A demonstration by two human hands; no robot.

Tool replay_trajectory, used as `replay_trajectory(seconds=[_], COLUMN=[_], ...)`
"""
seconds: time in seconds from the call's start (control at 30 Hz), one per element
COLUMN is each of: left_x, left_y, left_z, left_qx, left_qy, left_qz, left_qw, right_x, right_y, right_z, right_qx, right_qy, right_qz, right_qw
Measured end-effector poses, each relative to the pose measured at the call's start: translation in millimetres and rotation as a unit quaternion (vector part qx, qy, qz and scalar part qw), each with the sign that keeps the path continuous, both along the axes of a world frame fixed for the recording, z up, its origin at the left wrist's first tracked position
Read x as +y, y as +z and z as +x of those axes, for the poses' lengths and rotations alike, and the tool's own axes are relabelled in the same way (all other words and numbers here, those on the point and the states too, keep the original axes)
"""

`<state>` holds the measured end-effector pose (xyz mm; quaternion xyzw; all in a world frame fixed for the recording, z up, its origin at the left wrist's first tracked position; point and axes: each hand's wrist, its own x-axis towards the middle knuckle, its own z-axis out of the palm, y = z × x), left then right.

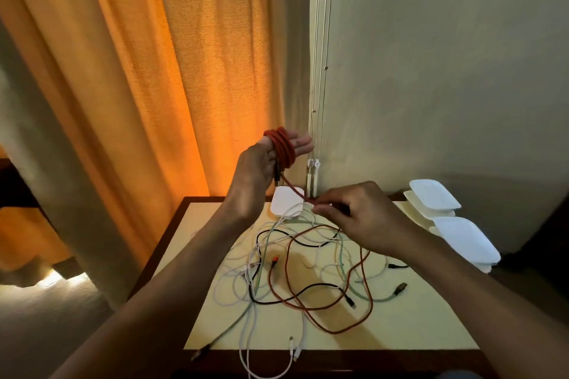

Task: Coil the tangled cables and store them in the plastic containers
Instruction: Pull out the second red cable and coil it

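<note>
- Nearest me, white cables (271, 357) droop over the front edge of the table (431, 326); I cannot count them apart.
- Behind them on the table lies the tangle (308, 271): white strands, black cable (311, 288) and pale green cable (365, 298) crossing one another. How many of each, I cannot tell.
- One red cable (338, 331) loops through that tangle, its loose part lying wide across the middle of the table, below and between my two hands.
- My right hand (360, 218) hovers above the tangle, thumb and forefinger pinching the red cable.
- From that pinch the red cable runs taut, up and left, to my other hand.
- My left hand (264, 163) is raised above the table's far edge, fingers (298, 144) straight, with one red coil (281, 148) of several turns wound around them.
- Three white-lidded plastic containers: two (465, 238) (434, 195) at the table's right edge, one (286, 203) at the far middle, just under the taut cable.
- Beyond hang an orange curtain (184, 71) and a plain wall (446, 71).
</note>
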<state>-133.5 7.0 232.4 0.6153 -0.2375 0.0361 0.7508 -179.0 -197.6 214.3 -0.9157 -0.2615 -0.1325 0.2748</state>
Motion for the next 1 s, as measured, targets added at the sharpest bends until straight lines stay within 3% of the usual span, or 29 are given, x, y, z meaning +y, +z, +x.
replay_trajectory(seconds=[0.13,0.23,0.37,0.57,0.73,1.0], left_x=[11.5,11.1,1.0,-10.4,-11.3,-1.7], left_y=[-15.8,-26.4,-29.6,-28.2,-25.6,-7.1], left_z=[7.7,-1.5,-17.5,-35.0,-42.1,-37.2], left_qx=[0.055,0.085,0.102,0.075,0.087,0.087], left_qy=[0.045,-0.007,-0.089,-0.181,-0.157,-0.119], left_qz=[0.133,0.245,0.301,0.245,0.164,-0.018], left_qw=[0.989,0.966,0.944,0.950,0.970,0.989], right_x=[-16.1,-27.2,-26.9,-18.8,-23.1,-20.9], right_y=[15.7,44.5,79.4,100.2,84.6,10.0], right_z=[-11.2,-11.5,-6.7,18.1,43.8,38.4], right_qx=[-0.097,-0.162,-0.222,-0.214,-0.159,0.031], right_qy=[0.003,0.006,0.014,0.016,-0.001,-0.012], right_qz=[-0.114,-0.151,-0.174,-0.097,-0.006,0.104], right_qw=[0.989,0.975,0.959,0.972,0.987,0.994])
